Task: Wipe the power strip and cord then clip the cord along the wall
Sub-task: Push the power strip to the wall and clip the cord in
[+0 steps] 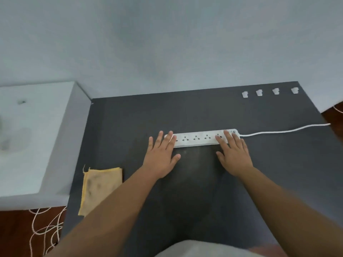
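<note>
Resting flat, both hands' fingers (169, 140) splayed, gripping nothing, on rigid light power strip (199, 138) ends; grab midbody.

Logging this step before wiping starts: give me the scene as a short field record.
surface: dark grey tabletop against a pale wall
power strip: long white plastic power strip lying flat, mid-table
cord: white cord running right off the table edge
cloth: stained yellow cloth, folded, at the near-left edge, untouched
clips: four small white cable clips in a row, far right
left hand: flat, open, fingertips on the strip's left end
right hand: flat, open, fingertips on the strip's right end
</note>
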Action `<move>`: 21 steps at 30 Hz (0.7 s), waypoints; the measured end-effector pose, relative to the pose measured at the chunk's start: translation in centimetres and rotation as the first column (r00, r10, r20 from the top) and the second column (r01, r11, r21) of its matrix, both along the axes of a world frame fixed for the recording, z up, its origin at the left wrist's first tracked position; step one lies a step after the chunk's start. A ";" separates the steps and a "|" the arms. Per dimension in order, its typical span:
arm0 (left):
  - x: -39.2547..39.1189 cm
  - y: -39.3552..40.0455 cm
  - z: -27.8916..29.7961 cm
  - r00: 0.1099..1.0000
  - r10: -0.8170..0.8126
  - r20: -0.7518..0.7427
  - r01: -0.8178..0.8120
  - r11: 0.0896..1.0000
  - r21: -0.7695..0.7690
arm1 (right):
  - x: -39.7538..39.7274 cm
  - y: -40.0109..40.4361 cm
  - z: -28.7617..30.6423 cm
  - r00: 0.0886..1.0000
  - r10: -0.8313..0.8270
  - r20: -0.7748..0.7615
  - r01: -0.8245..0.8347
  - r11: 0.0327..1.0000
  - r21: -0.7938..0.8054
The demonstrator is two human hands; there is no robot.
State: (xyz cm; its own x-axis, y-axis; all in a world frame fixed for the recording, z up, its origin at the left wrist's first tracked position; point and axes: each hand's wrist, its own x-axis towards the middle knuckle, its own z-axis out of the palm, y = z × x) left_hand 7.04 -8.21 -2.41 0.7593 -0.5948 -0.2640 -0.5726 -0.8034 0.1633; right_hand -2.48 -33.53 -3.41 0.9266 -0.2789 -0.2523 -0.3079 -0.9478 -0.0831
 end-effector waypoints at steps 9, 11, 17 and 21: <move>1.9 -5.1 -0.6 0.999 -0.036 -0.004 0.036 0.991 0.132 | 0.2 -8.8 0.5 0.991 -0.124 -0.043 0.129 0.981 0.145; 2.2 -5.5 -0.8 0.999 -0.034 0.004 0.033 0.987 0.155 | 0.7 -10.0 0.6 0.994 -0.097 -0.059 0.105 0.982 0.154; 2.7 -6.3 -0.5 0.999 0.009 0.050 -0.015 0.993 0.114 | 2.1 -13.7 0.5 0.991 -0.117 -0.068 0.118 0.993 0.009; 2.7 -6.5 0.0 0.995 0.021 0.099 -0.030 0.995 0.090 | 3.0 -16.1 1.0 0.982 0.101 -0.159 -0.105 0.994 -0.012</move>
State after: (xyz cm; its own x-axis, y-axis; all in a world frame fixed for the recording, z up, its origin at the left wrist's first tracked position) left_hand 9.78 -14.68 -2.40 0.7986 -0.5519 -0.2403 -0.5616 -0.8268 0.0325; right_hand 0.55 -49.68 -2.37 0.8997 -0.1906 -0.3928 -0.2162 -0.9761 -0.0215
